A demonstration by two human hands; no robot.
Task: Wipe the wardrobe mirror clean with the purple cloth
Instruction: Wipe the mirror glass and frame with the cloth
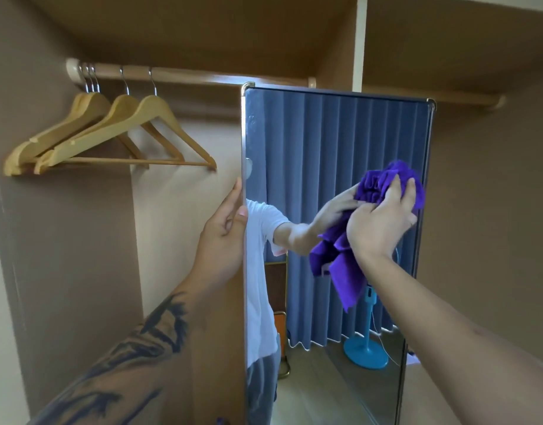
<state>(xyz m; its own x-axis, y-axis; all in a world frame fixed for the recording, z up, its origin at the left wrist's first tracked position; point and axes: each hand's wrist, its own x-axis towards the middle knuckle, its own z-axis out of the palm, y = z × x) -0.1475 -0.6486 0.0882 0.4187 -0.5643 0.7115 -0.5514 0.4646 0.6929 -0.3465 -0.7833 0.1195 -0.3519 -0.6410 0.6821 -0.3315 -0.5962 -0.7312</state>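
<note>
Your left hand [225,223] grips the left edge of the mirror [322,154], I think to keep it steady. Your right hand [383,216] presses the bunched purple cloth [340,256] on the glass near the right edge, fingers curled over it. 4 wooden hangers [110,136] hang left of the mirror, well apart, blocking nothing.

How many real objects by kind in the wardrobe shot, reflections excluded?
Wooden hangers: 4
Hanging rail: 1
Mirror: 1
Purple cloth: 1
Hands: 2, left hand and right hand
Total: 9
</note>
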